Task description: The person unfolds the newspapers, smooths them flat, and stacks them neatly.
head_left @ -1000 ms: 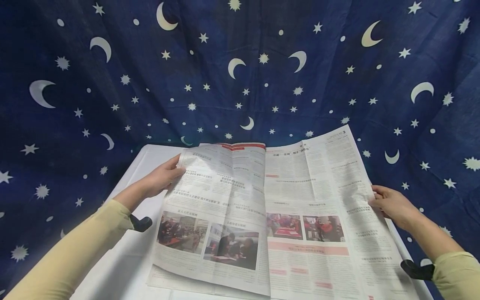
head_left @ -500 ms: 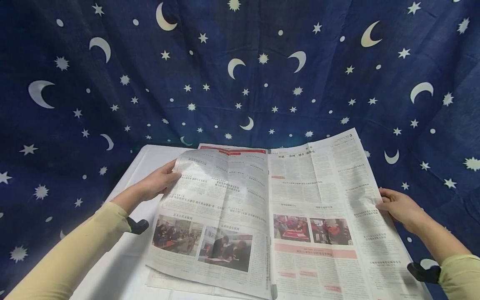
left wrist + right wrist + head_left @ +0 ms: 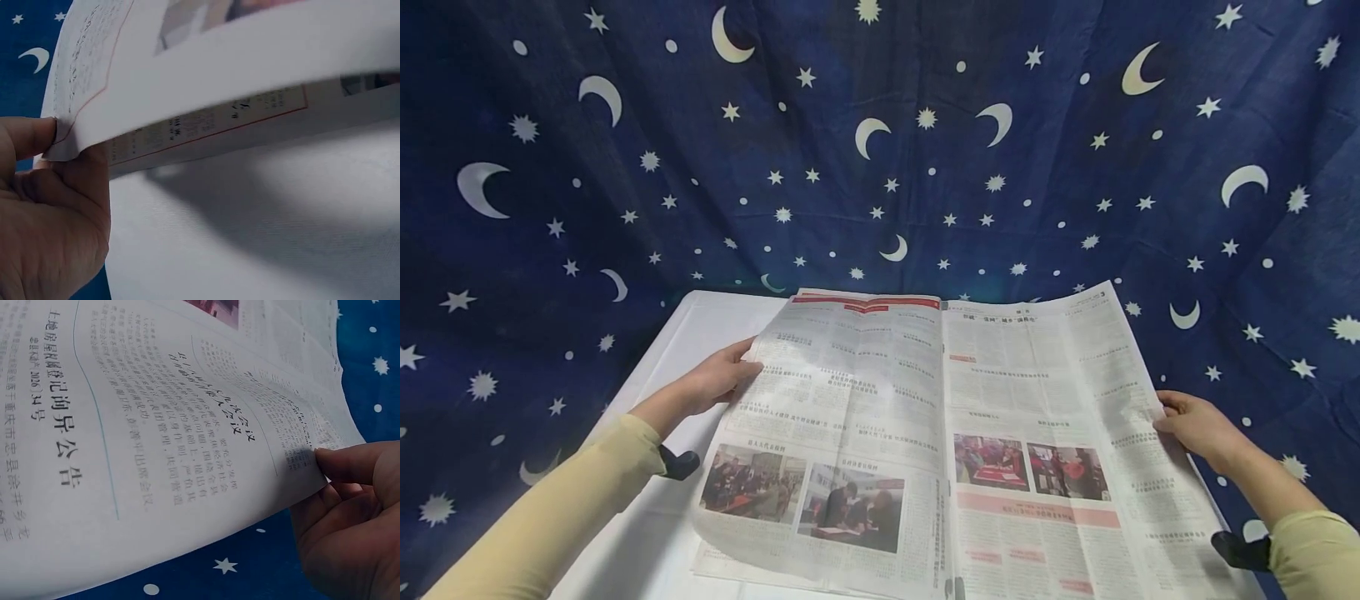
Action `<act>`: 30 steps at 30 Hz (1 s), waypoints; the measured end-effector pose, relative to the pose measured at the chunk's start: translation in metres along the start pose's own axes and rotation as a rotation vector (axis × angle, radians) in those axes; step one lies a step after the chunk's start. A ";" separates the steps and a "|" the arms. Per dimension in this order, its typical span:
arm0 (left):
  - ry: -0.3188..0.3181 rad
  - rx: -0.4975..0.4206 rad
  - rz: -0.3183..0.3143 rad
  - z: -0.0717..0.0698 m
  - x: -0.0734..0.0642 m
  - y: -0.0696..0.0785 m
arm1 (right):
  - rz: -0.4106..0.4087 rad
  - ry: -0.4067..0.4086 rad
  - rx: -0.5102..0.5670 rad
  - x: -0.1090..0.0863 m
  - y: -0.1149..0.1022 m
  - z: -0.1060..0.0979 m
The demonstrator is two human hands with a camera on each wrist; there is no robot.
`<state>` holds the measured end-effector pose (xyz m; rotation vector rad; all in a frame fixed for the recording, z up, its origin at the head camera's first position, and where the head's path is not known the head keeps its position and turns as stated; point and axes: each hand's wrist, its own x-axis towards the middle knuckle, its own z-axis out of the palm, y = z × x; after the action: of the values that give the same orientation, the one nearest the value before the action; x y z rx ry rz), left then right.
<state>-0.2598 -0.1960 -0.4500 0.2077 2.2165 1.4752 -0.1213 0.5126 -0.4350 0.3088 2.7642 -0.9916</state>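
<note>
A wide newspaper (image 3: 887, 417) lies spread open in the head view, printed with text, red bands and several photos. My left hand (image 3: 721, 379) pinches its left edge. In the left wrist view, the thumb of that left hand (image 3: 53, 206) lies over the page and the fingers are beneath; the sheet is raised above the white surface. On the opposite side my right hand (image 3: 1198, 429) pinches the right edge. The right wrist view shows this right hand (image 3: 353, 512) with its thumb on top and curled fingers under the paper, which bows along its edge.
A white table (image 3: 707, 317) lies under the newspaper, showing mostly at the left. Behind it hangs a dark blue cloth (image 3: 820, 142) with moons and stars. Each forearm wears a black strap-like piece (image 3: 679, 462) near the cuff of its pale yellow sleeve (image 3: 580, 500).
The newspaper has opened wider and settled lower, its top right corner dropping. My right hand has moved right and slightly down; my left hand has shifted a little down and left. Both keep hold.
</note>
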 end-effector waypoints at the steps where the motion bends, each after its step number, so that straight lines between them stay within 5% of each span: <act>1: 0.003 0.001 -0.006 0.000 0.001 -0.002 | 0.002 -0.002 -0.004 0.001 0.002 0.001; 17: 0.138 0.082 -0.215 0.012 0.012 -0.020 | 0.033 -0.007 -0.004 0.005 0.012 0.011; 30: 0.156 0.111 -0.242 0.015 0.012 -0.022 | 0.035 0.003 -0.036 0.008 0.025 0.011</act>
<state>-0.2612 -0.1881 -0.4782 -0.1412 2.3522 1.2780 -0.1208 0.5255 -0.4609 0.3531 2.7660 -0.9330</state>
